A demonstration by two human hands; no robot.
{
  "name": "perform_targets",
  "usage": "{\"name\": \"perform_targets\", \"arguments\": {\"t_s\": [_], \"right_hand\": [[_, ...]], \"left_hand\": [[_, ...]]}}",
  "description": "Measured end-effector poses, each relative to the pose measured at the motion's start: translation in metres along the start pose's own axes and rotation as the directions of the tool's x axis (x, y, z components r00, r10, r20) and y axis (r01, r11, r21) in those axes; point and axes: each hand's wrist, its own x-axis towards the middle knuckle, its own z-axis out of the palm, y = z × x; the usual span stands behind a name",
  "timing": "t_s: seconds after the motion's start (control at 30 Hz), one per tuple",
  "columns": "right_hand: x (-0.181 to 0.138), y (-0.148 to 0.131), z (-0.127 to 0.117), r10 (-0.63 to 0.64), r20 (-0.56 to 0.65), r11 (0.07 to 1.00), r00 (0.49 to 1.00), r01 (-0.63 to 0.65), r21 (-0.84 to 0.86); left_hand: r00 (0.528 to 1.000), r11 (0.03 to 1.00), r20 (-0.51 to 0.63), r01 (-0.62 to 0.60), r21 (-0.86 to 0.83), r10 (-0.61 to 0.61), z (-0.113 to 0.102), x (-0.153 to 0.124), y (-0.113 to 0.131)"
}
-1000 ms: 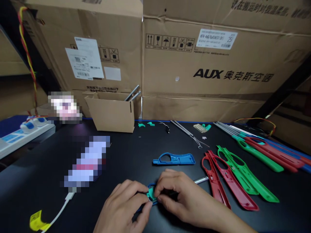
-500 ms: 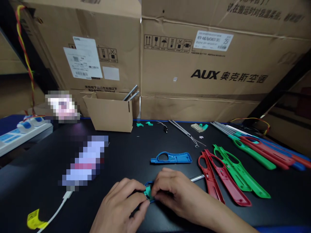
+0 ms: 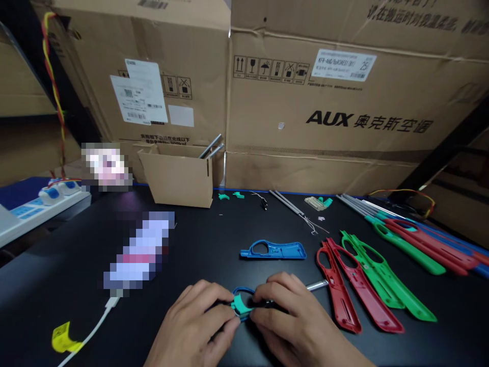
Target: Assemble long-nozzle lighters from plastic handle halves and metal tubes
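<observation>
Low in the middle, a blue lighter casing half point(image 3: 244, 290) lies between my hands, mostly covered by fingers. A teal trigger piece point(image 3: 240, 304) sits at its finger loop. My left hand point(image 3: 198, 318) pinches the left end of the casing and the trigger with thumb and fingertips. From the other side, my right hand point(image 3: 284, 311) grips the casing, its fingertips close to the trigger's right edge. Beyond my hands rests a second blue casing half point(image 3: 284, 250), inner side up. A silver metal tube point(image 3: 317, 285) shows behind my right hand.
Red casing halves point(image 3: 378, 290) and green casing halves point(image 3: 405, 285) lie to the right. Further back are finished-looking lighters point(image 3: 412, 250), grey tubes point(image 3: 286, 201) and small teal parts point(image 3: 239, 195). A cardboard box point(image 3: 179, 178), a white cable point(image 3: 95, 326) and a power strip point(image 3: 42, 206) stand left.
The fingers of my right hand have shifted right and spread a little, uncovering more of the teal trigger. My left hand keeps its pinch. The whole view has swung slightly left.
</observation>
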Motion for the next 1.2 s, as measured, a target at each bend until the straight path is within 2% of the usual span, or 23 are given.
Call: {"name": "perform_targets", "arguments": {"t_s": [0.2,0.4,0.6,0.87,1.07,1.2], "right_hand": [[-0.002,0.003,0.011,0.005,0.012,1.000,1.000,-0.005,-0.022],[-0.002,-0.005,0.019,-0.043,-0.067,0.978,0.997,0.029,-0.205],[-0.004,-0.004,0.018,0.009,-0.096,0.998,0.995,-0.016,-0.067],[-0.003,-0.008,0.025,-0.006,-0.076,0.984,0.997,-0.008,-0.176],[-0.002,-0.005,0.015,0.049,-0.116,0.999,0.992,-0.046,0.029],[-0.003,-0.004,0.005,0.098,-0.134,0.995,0.986,-0.093,0.047]], "left_hand": [[1.000,1.000,-0.002,-0.005,0.013,0.006,0.001,-0.002,-0.001],[1.000,1.000,0.023,0.002,0.027,-0.002,0.000,-0.003,-0.002],[1.000,1.000,0.023,0.002,-0.010,-0.001,0.001,-0.001,-0.001],[1.000,0.995,0.013,0.007,-0.104,-0.006,-0.009,-0.002,-0.001],[0.999,0.999,-0.033,0.021,-0.038,-0.023,-0.015,-0.010,-0.007],[0.997,1.000,-0.071,-0.007,0.005,0.007,-0.024,-0.011,-0.011]]}}
